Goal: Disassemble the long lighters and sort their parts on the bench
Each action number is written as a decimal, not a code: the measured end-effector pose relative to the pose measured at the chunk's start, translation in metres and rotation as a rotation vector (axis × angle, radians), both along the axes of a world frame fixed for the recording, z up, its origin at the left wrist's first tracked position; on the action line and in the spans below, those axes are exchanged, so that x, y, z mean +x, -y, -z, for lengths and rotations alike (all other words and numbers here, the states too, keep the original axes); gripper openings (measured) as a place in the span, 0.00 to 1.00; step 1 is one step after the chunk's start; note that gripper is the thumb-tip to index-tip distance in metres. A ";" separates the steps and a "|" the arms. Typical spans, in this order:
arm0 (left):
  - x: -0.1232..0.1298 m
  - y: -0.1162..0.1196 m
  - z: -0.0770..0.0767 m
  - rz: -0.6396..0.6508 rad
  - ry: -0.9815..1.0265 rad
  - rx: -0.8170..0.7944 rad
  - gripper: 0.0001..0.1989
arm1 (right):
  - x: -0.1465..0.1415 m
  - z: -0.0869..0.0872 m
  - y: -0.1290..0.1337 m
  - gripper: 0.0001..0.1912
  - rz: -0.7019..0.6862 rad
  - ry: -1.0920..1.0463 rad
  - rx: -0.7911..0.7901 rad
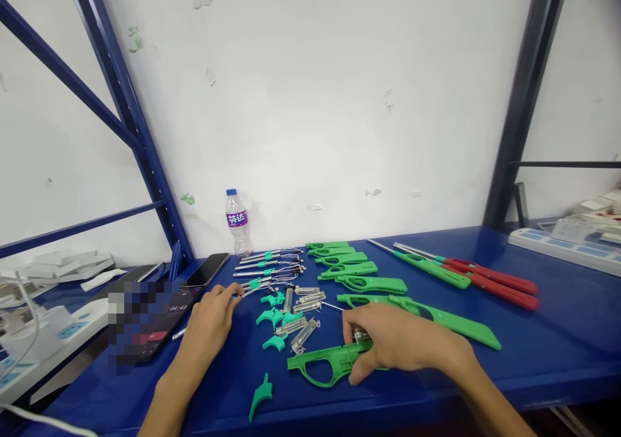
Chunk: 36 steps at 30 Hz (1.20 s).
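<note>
My left hand [213, 314] is closed, its fingertips on a metal lighter nozzle [255, 284] with a teal collar and thin wires. The palm hides part of that tube. My right hand [395, 337] grips a green lighter shell half [326, 364] near the front edge, thumb on its near side. Under those fingers a small clear fuel tank [359, 335] partly shows at the shell. Between the hands lie several loose clear fuel tanks [305, 335] and teal triggers [274, 342]. One more trigger [262, 395] lies apart, nearer me.
Several metal nozzles [262, 272] and green shells [347, 269] lie in rows behind. Red-handled lighters [490, 282] are at right. A bottle [237, 223] stands by the wall; phones [208, 270] lie left. Power strips [563, 249] and blue posts [145, 165] flank the table.
</note>
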<state>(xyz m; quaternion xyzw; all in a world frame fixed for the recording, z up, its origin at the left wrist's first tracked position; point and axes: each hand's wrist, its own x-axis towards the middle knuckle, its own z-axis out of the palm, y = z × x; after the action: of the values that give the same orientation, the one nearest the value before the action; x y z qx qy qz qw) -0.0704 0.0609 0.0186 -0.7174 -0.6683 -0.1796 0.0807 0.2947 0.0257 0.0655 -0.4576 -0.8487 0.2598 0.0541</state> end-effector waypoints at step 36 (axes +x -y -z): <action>0.006 -0.082 0.017 0.236 -0.138 0.020 0.10 | 0.010 -0.003 0.005 0.20 0.070 0.066 -0.011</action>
<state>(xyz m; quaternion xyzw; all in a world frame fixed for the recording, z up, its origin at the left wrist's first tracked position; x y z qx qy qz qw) -0.0640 0.1432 0.0014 -0.8008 -0.5703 -0.1446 0.1118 0.3042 0.0207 0.0685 -0.4954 -0.8321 0.2472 0.0327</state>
